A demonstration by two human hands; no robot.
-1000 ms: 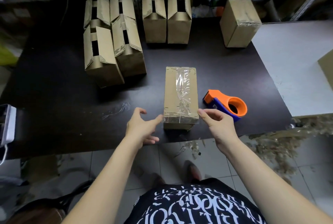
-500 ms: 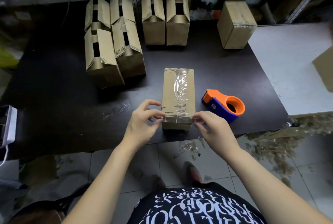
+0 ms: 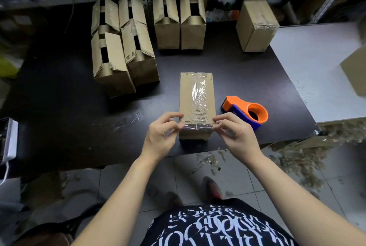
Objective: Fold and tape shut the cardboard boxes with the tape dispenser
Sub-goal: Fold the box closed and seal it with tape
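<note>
Cardboard box (image 3: pixel 197 95) between left grip (image 3: pixel 163 135) and right grip (image 3: pixel 236 136), both pinching its tape (image 3: pixel 198 126). Step: sealing; next, probably, press tape flat.

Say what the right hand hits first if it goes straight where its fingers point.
The taped box: the right hand points left, fingers seemingly touching its near right corner.

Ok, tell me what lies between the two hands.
In the head view, the near end of the taped box lies between the left hand and right hand, whose fingers pinch at its corners.
</note>
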